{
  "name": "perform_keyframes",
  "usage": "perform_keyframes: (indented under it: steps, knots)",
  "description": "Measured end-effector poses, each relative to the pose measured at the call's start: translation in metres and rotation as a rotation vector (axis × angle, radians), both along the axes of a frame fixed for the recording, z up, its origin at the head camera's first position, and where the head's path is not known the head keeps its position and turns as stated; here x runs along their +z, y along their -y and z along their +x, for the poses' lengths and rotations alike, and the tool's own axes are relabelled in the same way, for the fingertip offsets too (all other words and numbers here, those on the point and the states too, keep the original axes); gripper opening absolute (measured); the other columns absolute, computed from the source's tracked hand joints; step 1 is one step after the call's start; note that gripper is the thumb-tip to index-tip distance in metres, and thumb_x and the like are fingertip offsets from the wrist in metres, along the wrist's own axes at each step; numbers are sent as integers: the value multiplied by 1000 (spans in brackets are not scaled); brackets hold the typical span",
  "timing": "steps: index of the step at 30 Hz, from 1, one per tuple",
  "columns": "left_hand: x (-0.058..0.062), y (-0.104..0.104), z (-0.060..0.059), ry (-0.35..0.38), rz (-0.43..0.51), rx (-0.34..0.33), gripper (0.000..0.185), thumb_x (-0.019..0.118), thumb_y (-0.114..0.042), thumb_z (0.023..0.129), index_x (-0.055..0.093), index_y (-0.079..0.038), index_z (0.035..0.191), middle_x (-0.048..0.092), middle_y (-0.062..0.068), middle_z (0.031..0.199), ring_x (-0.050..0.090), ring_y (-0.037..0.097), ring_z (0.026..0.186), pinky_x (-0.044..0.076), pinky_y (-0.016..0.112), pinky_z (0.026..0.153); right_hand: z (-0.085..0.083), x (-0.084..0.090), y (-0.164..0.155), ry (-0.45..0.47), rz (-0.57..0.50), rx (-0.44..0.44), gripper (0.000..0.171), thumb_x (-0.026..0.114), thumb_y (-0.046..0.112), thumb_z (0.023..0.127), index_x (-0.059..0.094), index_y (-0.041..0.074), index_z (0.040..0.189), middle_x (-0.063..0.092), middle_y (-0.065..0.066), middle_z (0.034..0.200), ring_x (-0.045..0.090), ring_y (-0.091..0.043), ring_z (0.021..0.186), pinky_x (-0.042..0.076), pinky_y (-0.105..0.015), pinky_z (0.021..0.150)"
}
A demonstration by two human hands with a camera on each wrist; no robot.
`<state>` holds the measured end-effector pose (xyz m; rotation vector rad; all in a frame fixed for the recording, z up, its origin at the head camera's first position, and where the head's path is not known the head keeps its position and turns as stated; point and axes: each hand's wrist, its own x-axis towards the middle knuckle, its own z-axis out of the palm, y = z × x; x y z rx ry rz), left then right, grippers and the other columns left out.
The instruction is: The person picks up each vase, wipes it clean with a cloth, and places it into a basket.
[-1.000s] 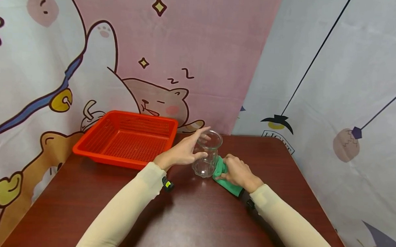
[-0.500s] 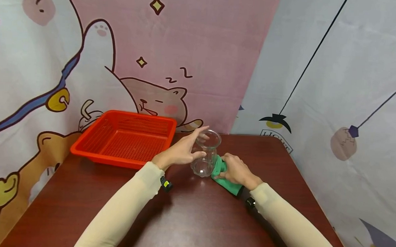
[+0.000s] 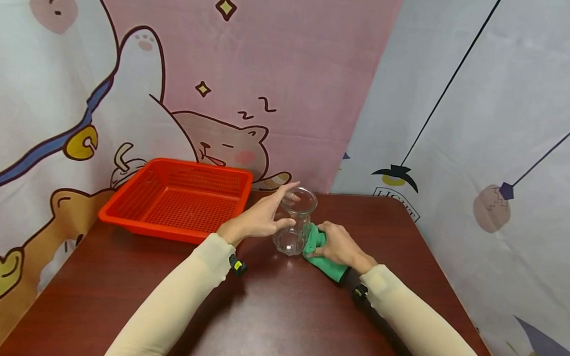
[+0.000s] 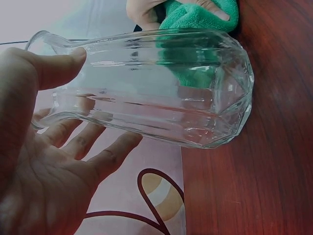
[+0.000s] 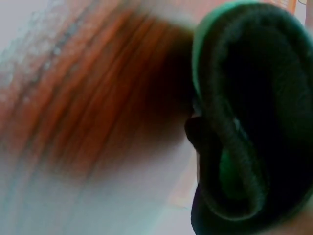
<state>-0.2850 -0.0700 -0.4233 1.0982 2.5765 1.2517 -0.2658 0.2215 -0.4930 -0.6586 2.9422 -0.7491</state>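
A clear glass vase (image 3: 289, 240) with a flared rim stands upright on the brown table. My left hand (image 3: 259, 218) cups it around the neck, the thumb on the near side and the fingers reaching behind. In the left wrist view the thumb (image 4: 61, 68) crosses in front of the glass and the fingertips lie along its far side. My right hand (image 3: 341, 246) grips a green towel (image 3: 330, 268), bunched up right beside the vase's lower wall. Close up in the right wrist view, the towel's rolled, dark-edged end (image 5: 230, 112) fills the right side.
A red perforated plastic basket (image 3: 179, 232) sits at the back left, close to my left forearm. Behind the table (image 3: 280, 314) hangs a cartoon-printed cloth backdrop (image 3: 298, 68), which continues along the right side.
The head view has shifted slightly, so everything sits a little farther left. Both hands keep their places at the vase and on the towel.
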Motion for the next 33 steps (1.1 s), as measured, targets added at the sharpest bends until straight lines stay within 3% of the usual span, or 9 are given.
perform_keyframes:
  steps: [8, 25, 33]
  knots:
    - [-1, -1, -1, 0, 16, -17, 102, 83, -16, 109, 18, -26, 187, 62, 17, 168, 63, 37, 155, 63, 53, 113, 3, 0, -3, 22, -40, -16, 84, 108, 37, 85, 73, -5, 149, 78, -19, 145, 76, -39, 134, 64, -58, 112]
    - [-4, 1, -3, 3, 21, -8, 103, 84, -16, 108, 19, -28, 186, 64, 10, 167, 63, 32, 155, 63, 53, 115, 1, -4, -6, 19, -121, -14, 78, 107, 34, 86, 76, 0, 148, 79, -14, 142, 76, -34, 131, 64, -56, 112]
    - [-3, 1, -3, -5, 17, -14, 103, 84, -15, 108, 18, -26, 186, 64, 11, 167, 64, 32, 155, 63, 50, 114, 2, 0, -6, 23, -155, -25, 84, 108, 35, 85, 73, -1, 152, 79, -12, 143, 76, -35, 135, 63, -56, 115]
